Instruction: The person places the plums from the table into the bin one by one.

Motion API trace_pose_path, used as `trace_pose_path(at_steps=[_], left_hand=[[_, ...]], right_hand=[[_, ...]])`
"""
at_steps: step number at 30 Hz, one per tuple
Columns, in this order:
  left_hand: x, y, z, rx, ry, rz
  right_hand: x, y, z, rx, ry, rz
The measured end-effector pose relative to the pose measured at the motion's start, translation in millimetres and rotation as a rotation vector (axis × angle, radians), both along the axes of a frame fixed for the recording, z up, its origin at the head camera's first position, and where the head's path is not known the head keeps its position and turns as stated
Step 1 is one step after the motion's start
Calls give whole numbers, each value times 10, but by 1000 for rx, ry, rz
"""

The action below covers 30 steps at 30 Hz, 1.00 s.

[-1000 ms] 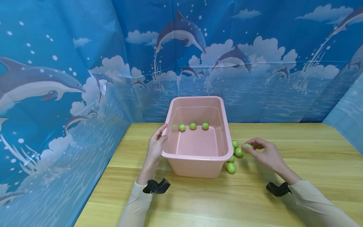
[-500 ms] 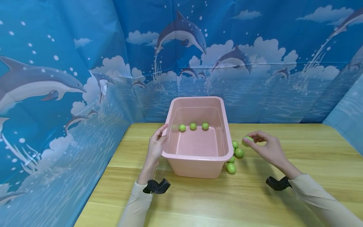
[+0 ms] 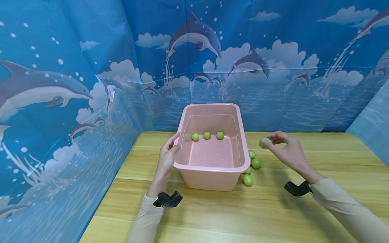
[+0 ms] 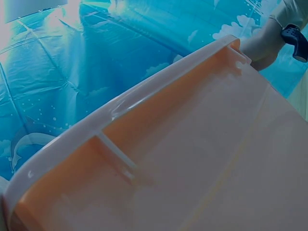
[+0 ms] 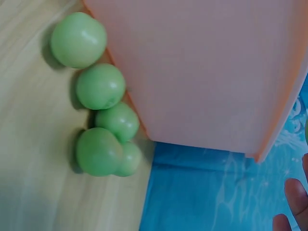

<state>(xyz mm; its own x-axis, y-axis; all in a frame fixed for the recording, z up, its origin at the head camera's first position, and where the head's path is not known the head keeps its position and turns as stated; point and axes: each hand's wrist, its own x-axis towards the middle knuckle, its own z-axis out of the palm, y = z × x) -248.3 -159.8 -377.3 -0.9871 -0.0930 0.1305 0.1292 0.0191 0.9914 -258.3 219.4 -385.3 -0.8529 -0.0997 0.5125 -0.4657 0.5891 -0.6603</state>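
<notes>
A deep pink plastic tub [image 3: 212, 179] stands on the table, with several round green fruits [image 3: 207, 135] in a row on its floor toward the far end. My left hand [image 3: 166, 153] grips the tub's left rim. Only the tub's outer wall [image 4: 202, 144] shows large in the left wrist view, with that hand nearly out of sight. To the right of the tub, my right hand [image 3: 288, 152] pinches one green fruit [image 3: 264, 143] between thumb and fingers, raised above the table. Its fingertips [image 5: 296, 195] appear at the right wrist view's edge.
Several more green fruits [image 5: 98, 151] lie clustered on the wooden table [image 3: 319, 189] against the tub's right side. A blue dolphin-print curtain [image 3: 288, 91] rises behind the table and along its left side.
My right hand has lifted the green fruit up and away from the cluster beside the tub. The left hand and the tub have stayed in place.
</notes>
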Motion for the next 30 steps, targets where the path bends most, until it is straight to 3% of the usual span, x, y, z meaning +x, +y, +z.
trace_pose_path(at_steps=[12, 30], left_hand=[[-11, -2, -3, 10, -8, -5], [-30, -4, -18, 18, -3, -9]], right_hand=[[-179, -20, 232, -48, 53, -6], [-480, -156, 477, -89, 5, 19]])
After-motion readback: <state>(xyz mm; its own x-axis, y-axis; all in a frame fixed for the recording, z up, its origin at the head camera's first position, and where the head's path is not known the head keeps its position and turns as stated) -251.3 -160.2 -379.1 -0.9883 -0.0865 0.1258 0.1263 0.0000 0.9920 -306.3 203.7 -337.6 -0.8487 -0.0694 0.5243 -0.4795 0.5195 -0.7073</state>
